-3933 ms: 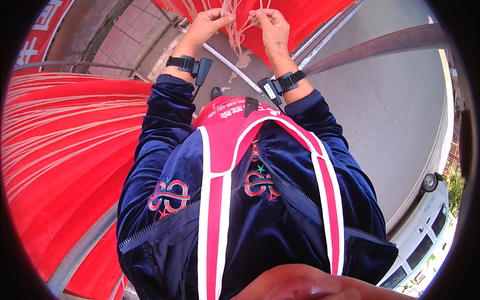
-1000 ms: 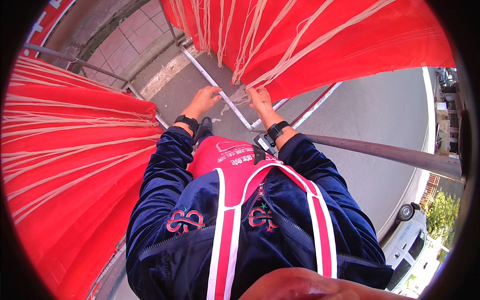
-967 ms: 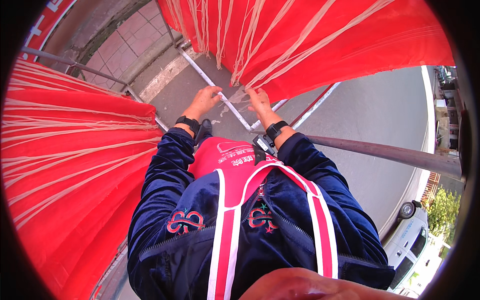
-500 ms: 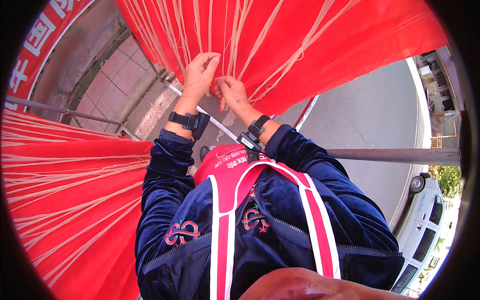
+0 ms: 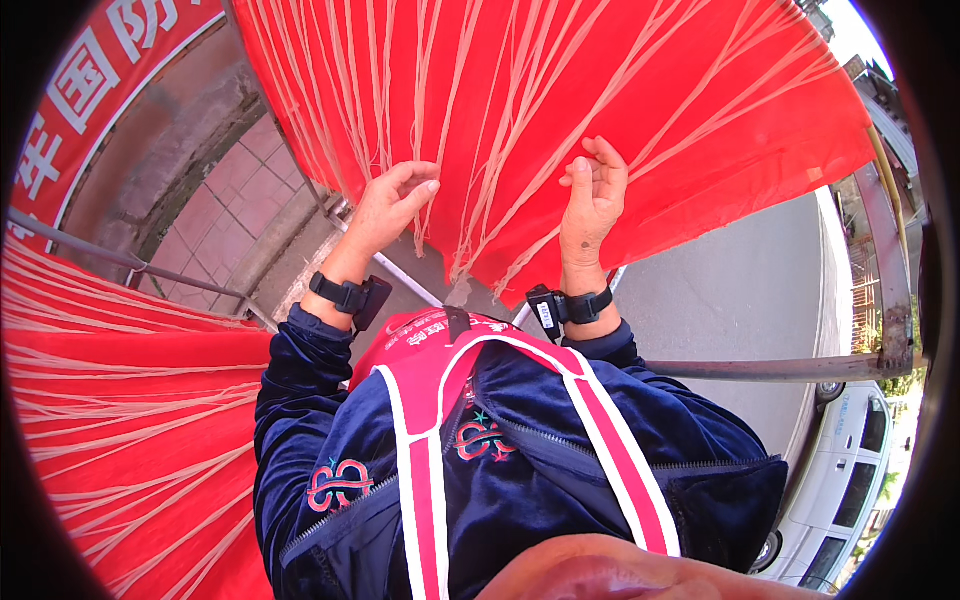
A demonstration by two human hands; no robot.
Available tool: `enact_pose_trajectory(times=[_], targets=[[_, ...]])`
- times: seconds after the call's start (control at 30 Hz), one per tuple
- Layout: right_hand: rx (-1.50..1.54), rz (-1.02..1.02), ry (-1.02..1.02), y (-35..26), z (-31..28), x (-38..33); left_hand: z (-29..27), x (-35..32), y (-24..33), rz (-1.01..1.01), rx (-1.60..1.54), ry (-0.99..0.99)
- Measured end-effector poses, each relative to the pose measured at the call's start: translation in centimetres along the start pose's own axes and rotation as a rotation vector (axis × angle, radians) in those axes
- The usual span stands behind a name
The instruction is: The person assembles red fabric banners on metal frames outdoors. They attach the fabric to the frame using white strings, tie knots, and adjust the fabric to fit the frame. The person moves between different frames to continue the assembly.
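Observation:
Pale, string-like strands [image 5: 512, 120] hang in long bunches over a bright red sheet [image 5: 720, 130] in front of me, their loose ends gathering low near the middle. My left hand [image 5: 385, 205] has thumb and forefinger brought together at one bunch, whose tail hangs below the fingertips. Further right, my right hand [image 5: 595, 210] is raised before the sheet, fingers half bent and apart, with nothing visible in them. One strand bunch passes close behind it. Both wrists wear a black strap with a small black box.
Another red sheet with pale strands [image 5: 130, 420] spreads at the left. Metal bars [image 5: 780, 370] run at right and left, and a white pole crosses below my hands. Beyond are a grey road [image 5: 730, 270], paving tiles [image 5: 225, 205], a red banner [image 5: 90, 90] and a white vehicle [image 5: 835, 480].
My hands have moved apart. The right hand let go of the gathered strands and shifted right and slightly up; the left moved slightly down. The strand bunches now hang more spread out.

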State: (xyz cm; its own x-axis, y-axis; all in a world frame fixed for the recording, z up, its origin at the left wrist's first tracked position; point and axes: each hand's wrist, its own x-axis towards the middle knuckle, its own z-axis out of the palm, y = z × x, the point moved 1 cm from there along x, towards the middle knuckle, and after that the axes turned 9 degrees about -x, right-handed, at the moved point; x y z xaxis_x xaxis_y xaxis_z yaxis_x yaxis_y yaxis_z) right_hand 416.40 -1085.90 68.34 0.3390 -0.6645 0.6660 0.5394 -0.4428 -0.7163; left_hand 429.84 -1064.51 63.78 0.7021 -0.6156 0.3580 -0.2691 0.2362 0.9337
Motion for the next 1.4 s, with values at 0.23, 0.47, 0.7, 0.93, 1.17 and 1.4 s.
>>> enact_pose_trajectory(times=[0.23, 0.47, 0.7, 0.93, 1.17, 1.4], targets=[[0.092, -0.047, -0.082, 1.6, 2.1, -0.6, 1.6, 1.3, -0.1, 0.007, 0.036, -0.051], [0.239, -0.063, -0.266, -1.0, 2.8, -2.9, 4.1, 1.5, 1.8, 0.086, -0.175, -0.146], [0.132, -0.193, -0.338, -3.0, 0.6, -6.4, 5.5, -0.4, 4.9, 0.094, -0.321, -0.333], [0.028, -0.106, -0.033, -4.6, -2.8, -10.1, 9.3, -0.7, 6.2, 0.153, -0.192, -0.664], [-0.147, -0.09, 0.267, -2.3, -4.3, -14.8, 12.3, 0.0, 1.5, 0.105, -0.168, -0.876], [-0.349, -0.113, 0.413, -0.8, -4.1, -20.0, 12.9, -1.5, -2.3, 0.127, -0.277, -1.085]])
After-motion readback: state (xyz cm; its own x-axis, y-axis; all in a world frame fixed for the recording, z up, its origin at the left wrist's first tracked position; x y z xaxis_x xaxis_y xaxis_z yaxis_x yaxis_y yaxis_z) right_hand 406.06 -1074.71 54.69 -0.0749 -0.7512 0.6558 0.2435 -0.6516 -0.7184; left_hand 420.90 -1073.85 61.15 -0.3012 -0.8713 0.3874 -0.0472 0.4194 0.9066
